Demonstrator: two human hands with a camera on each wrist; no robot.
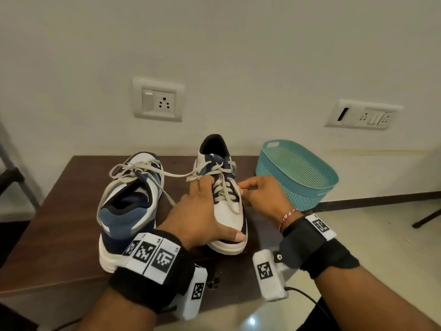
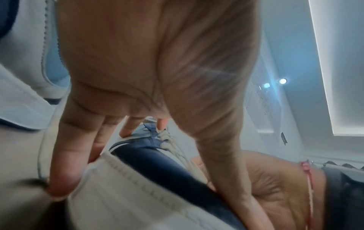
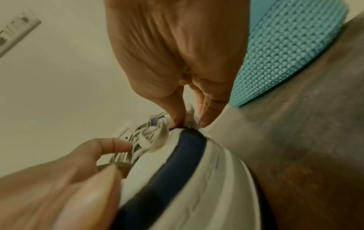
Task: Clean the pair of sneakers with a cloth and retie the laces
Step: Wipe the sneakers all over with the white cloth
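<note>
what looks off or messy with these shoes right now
The two sneakers point opposite ways: the left sneaker shows its heel, the right sneaker its toe. One loose lace stretches across the gap between them. Nothing looks spilled or damaged.

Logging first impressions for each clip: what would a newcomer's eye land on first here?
Two hands working on the right sneaker at the table's middle: the left hand steadies its toe, the right hand pinches something white, a lace or cloth, at its side. The left sneaker lies beside it, loose laces trailing across, with a teal basket at the right.
</note>
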